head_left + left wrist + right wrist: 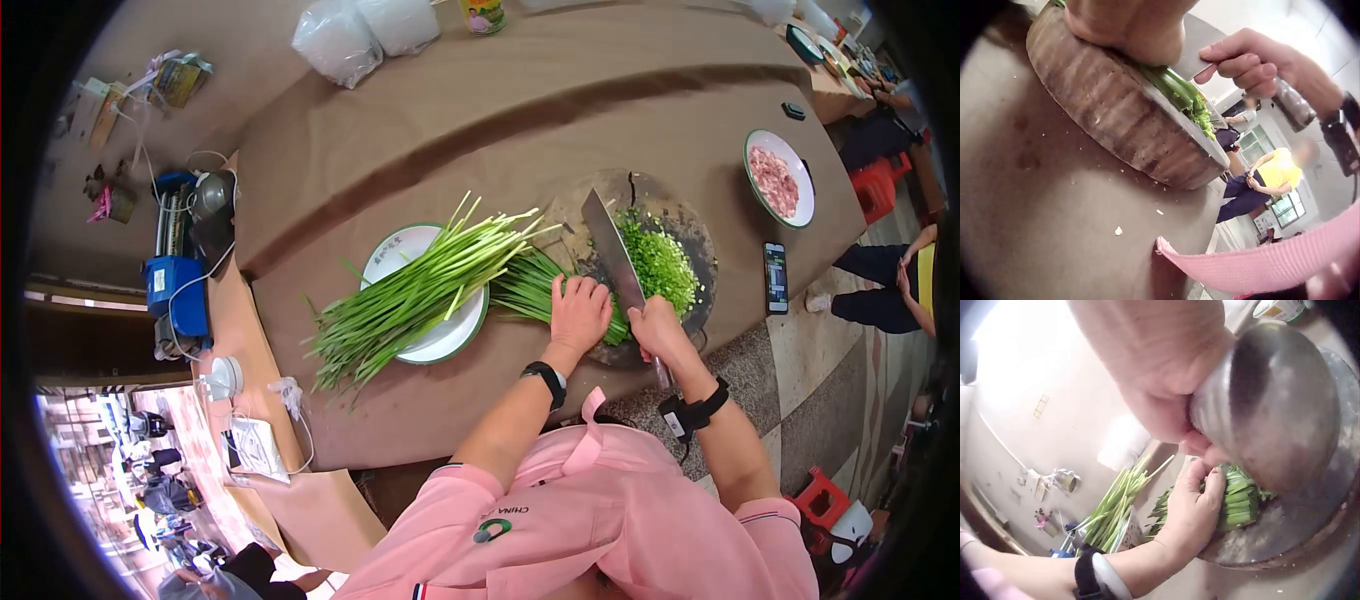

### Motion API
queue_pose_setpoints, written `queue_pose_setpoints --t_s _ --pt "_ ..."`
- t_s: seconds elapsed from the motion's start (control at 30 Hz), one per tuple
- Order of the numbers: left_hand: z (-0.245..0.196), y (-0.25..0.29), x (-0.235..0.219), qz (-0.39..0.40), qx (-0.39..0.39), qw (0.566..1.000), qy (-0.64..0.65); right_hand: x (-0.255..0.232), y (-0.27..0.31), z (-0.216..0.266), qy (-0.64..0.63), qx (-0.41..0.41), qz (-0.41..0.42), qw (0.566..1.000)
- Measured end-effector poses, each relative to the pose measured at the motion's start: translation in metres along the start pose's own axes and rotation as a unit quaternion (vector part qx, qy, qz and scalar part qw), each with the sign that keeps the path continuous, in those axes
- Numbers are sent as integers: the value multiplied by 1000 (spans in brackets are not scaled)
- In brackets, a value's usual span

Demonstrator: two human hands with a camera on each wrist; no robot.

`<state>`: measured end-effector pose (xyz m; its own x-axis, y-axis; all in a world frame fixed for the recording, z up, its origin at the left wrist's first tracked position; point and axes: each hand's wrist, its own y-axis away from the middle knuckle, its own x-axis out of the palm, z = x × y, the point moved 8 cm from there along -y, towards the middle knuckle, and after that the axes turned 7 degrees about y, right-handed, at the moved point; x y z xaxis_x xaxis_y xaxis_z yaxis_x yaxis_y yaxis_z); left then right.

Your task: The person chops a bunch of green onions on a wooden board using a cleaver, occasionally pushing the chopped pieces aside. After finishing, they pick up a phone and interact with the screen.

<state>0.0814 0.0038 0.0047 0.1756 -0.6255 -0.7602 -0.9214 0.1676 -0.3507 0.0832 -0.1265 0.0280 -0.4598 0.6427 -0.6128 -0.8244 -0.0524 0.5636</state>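
Observation:
On the round wooden board (702, 240), the left hand (582, 318) presses down a bundle of green stalks (530, 285), its fingers bent over them in the right wrist view (1188, 503). The right hand (660, 330) grips the handle of a cleaver (612, 245), whose blade stands between the bundle and a heap of chopped green pieces (660, 265). In the left wrist view the right hand (1254, 65) has its fingers curled round the handle. More long stalks (430, 290) lie across a white plate (465, 335) left of the board.
A bowl of pinkish minced meat (774, 182) and a phone (776, 278) are on the brown-covered table (400, 150) to the right. Plastic-wrapped items (340, 42) stand at the far edge. A person in yellow (1277, 172) stands beyond the table.

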Motion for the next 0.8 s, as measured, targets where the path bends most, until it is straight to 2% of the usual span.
queue_pose_setpoints --t_s 0.13,0.2,0.33,0.4,0.5,0.63,0.8 --pt "-1 0 1 12 1 1000 -2 4 -23 7 -13 -1 -54 998" --pt "-1 -1 0 6 1 1000 -5 -1 -32 21 -34 -74 -110 991" --pt "1 2 1 -9 -24 1000 -5 -11 -31 10 -65 -52 -80 993" --pt "3 2 1 -25 -40 999 -20 -25 -11 6 -55 -35 -91 994" --pt "4 -3 1 -51 -73 995 -52 -35 22 3 -39 -3 -45 998" --pt "2 -8 1 -79 -108 987 -86 -25 52 -7 -4 3 -32 999" --pt "3 -9 5 -65 -112 987 -91 -12 56 -23 -4 44 -47 998"
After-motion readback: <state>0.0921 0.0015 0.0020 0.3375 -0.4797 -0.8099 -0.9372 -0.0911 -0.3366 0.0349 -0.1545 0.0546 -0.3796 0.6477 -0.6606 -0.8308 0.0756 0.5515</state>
